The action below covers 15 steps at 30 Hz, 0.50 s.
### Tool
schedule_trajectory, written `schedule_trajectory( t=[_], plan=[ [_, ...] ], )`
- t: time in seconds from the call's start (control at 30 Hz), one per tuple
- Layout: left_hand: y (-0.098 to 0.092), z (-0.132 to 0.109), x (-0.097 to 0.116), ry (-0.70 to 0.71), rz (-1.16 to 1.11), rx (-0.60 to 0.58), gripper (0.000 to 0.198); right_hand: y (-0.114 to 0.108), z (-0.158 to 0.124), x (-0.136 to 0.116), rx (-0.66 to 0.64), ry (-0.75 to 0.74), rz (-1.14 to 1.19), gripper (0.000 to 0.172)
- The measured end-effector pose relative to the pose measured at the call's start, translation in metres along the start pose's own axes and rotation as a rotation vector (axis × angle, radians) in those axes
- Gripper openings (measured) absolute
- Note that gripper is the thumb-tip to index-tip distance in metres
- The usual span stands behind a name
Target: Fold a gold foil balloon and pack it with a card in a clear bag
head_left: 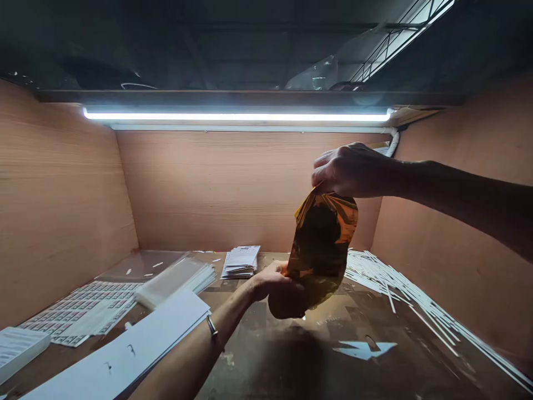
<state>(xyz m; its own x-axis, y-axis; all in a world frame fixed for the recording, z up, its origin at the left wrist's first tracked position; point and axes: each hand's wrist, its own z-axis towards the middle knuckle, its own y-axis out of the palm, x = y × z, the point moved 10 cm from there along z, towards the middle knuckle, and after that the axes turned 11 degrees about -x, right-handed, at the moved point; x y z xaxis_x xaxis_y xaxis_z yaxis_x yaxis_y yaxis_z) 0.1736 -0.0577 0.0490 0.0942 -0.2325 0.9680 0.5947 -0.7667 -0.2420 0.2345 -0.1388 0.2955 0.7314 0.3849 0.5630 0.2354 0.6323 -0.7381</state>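
Observation:
A shiny amber foil balloon (318,244), flat and uninflated in look, hangs upright above the table. My right hand (345,169) pinches its gathered top edge, with the fingers closed. Lower down, my left hand (277,280) grips the balloon's left side, and its fingers are partly hidden behind the foil. A metal bracelet (212,326) is on my left wrist. Below and to the right, a pale blue-white cut piece (366,349) lies on the brown tabletop (258,355).
White sheets (125,344), a stack of clear plastic sleeves (177,278) and printed label sheets (91,308) lie at left. Printed cards (240,261) are stacked at the back. Many thin white sticks (395,283) spread along the right wall. A lit tube lamp (237,117) spans above.

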Motion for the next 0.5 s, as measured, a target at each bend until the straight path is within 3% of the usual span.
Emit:
schedule_trajectory(
  t=[0.1, 0.23, 0.3, 0.4, 0.5],
  plan=[
    [-0.006, 0.001, -0.017, -0.037, 0.038, 0.090, 0.040, -0.008, 0.009, -0.010, -0.011, -0.008, -0.027, 0.016],
    [-0.001, 0.009, -0.037, 0.011, -0.040, 0.180, 0.039, -0.020, 0.015, -0.024, -0.004, -0.031, -0.063, 0.016],
    [-0.005, 0.010, -0.043, -0.038, 0.032, 0.246, 0.038, -0.022, 0.015, -0.024, -0.012, -0.021, -0.097, 0.016],
    [-0.034, -0.004, -0.041, -0.204, 0.396, 0.455, 0.029, -0.016, 0.005, -0.014, -0.048, 0.016, -0.148, 0.011],
    [-0.072, -0.030, -0.028, -0.303, 0.771, 0.648, 0.024, 0.002, -0.030, -0.024, 0.062, -0.090, -0.097, 0.011]
  ],
)
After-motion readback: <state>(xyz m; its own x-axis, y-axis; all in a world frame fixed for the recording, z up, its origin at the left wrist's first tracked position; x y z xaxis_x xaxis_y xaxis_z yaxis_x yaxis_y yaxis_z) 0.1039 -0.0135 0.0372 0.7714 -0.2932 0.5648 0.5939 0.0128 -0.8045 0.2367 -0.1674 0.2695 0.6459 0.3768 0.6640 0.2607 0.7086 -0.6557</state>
